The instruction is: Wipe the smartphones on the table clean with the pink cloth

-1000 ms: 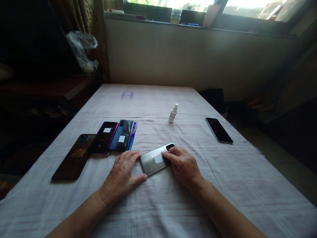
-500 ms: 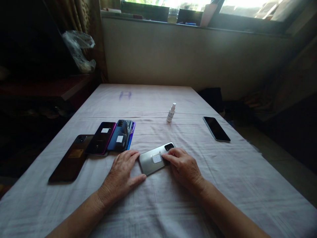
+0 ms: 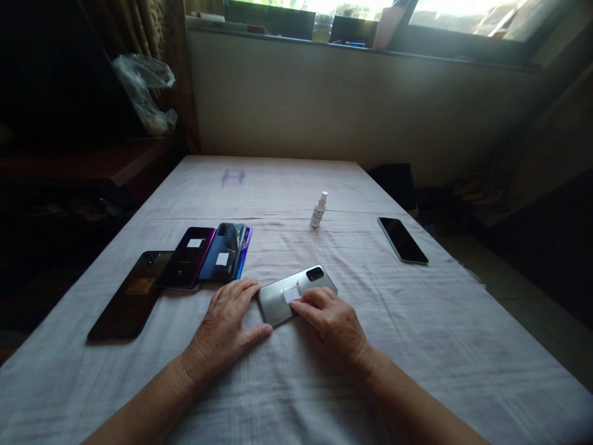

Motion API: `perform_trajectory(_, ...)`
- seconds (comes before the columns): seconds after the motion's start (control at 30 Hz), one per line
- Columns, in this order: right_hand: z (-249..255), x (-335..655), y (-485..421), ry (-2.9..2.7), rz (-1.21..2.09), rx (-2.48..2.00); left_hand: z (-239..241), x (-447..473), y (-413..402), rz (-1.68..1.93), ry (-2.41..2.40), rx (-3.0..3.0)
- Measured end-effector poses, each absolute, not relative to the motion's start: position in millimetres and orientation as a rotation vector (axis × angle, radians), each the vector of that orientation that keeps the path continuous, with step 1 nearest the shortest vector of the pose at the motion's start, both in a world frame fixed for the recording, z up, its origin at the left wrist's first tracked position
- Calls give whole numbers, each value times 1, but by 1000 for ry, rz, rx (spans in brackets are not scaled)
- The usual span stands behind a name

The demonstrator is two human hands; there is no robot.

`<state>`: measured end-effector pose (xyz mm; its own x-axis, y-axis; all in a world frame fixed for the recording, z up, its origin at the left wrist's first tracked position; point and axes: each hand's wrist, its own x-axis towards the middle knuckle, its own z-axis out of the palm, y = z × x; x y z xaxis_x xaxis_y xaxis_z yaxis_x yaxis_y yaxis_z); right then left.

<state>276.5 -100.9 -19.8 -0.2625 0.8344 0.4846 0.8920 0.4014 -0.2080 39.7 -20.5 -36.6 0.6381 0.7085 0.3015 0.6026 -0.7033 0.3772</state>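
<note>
Label (image 3: 289,293): right hand (image 3: 331,318), pinched, slid from side edge to near corner, grip unclear; left hand (image 3: 226,318), spread, frames nearest end of silver phone (image 3: 276,302). Work now at corner.

Silver phone (image 3: 296,283), face down, slanted, white sticker (image 3: 290,295) mid-back

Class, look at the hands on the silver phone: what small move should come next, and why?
Probably the right hand should slide its fingers gently along the near edge of the white label: their tips are close together at that edge, and the left hand brackets one end of the silver phone, which should help steady it.
</note>
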Motion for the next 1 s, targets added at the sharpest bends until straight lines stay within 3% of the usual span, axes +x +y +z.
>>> perform_trajectory(0.67, -20, 278, -109, -2088, -132, -1531, -29, 37, -17, 555, 1014, 2566)
perform_trajectory(1.0, -22, 248, -110, -2182, -103, -1358, -29, 35, -14, 586, 978, 2548)
